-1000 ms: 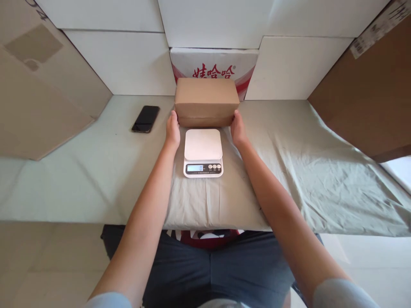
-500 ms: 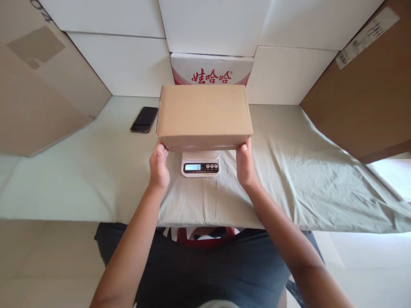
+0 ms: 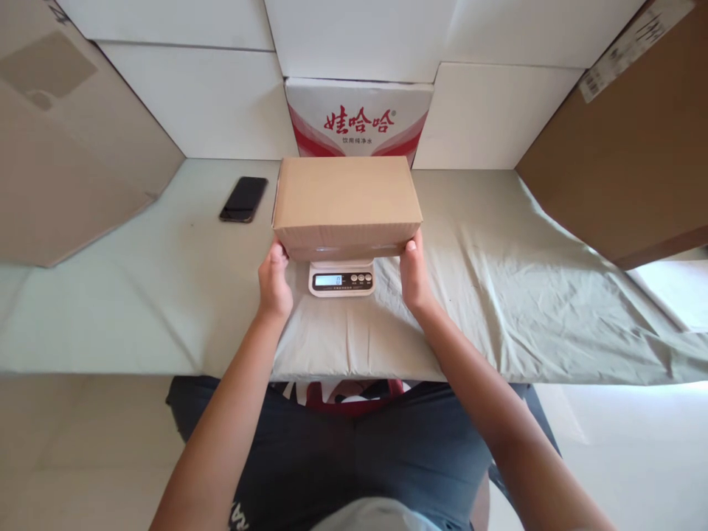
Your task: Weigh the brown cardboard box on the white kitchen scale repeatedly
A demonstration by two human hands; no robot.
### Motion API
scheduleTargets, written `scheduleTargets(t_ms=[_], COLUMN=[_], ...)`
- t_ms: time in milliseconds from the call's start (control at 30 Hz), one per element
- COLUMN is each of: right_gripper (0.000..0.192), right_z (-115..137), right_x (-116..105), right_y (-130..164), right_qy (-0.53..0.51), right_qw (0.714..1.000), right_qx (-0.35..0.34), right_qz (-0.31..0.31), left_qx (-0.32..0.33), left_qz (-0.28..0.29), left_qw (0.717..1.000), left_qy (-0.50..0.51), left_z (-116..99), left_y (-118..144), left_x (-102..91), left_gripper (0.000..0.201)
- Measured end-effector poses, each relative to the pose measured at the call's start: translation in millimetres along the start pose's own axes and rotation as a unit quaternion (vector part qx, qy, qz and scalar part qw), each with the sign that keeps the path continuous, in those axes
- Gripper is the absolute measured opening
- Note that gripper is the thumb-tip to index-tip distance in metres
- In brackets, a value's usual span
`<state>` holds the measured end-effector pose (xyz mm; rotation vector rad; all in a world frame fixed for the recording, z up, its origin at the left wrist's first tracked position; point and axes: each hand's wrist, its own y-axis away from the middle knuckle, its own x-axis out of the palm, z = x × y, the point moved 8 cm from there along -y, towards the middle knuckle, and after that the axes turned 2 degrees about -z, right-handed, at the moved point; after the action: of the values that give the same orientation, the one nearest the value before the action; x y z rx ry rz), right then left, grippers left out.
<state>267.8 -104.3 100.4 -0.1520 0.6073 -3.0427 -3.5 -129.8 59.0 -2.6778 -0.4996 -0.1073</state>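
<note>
Room is found on the table [image 3: 476, 228] between the brown box [image 3: 347, 193] and right carton [image 3: 625, 162]; the scale [image 3: 341, 282] is mostly blocked from above by that box.

The scene is softly lit, with the pale floor [image 3: 636, 435] washed out at the lower right and rendered duller at the lower left. The held box [image 3: 348, 192] is lit on top and shaded in front. The upper-right carton [image 3: 625, 162] is sunk in shade. Creases in the cloth [image 3: 553, 295] are picked out by soft shadows. Shapes are stretched toward the edges; the label [image 3: 636, 48] is blurred, while a 0 can be read on the glowing scale display [image 3: 328, 280].
</note>
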Motion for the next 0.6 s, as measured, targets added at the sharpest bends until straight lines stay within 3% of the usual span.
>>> scheduleTargets(t_ms=[600], right_gripper=[0.064], right_z=[-6], right_x=[5], right_y=[2], right_qy=[-0.010], right_qw=[1.000], right_qx=[0.004], right_qz=[0.009], left_qx=[-0.045], left_qz=[-0.022], left_qw=[0.998], left_qy=[0.039], left_z=[10], left_y=[-5], left_x=[3.3], left_gripper=[0.076])
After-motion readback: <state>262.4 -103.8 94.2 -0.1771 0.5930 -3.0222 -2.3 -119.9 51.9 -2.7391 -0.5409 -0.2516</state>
